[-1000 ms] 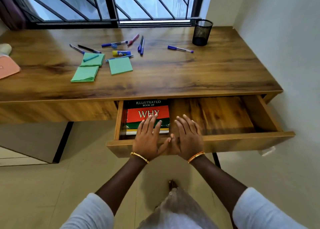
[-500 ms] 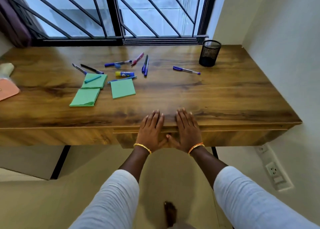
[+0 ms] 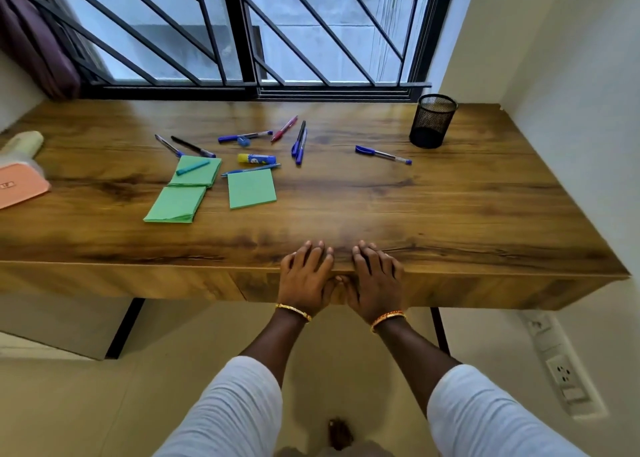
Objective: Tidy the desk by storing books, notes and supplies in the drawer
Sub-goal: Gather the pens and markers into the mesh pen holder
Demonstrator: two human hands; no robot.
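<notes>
Left hand [image 3: 306, 280] and right hand [image 3: 375, 281] press flat, fingers straight, gripping nothing, against the closed drawer front [image 3: 263, 285]; fingertips overlap the desk [image 3: 450, 221] edge.

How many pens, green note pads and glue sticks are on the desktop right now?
Pens: 8, leaving out the teal marker
Green note pads: 3
Glue sticks: 1
Total: 12

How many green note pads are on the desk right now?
3: one note pad under a teal marker, one just nearer, one to their right.
</notes>
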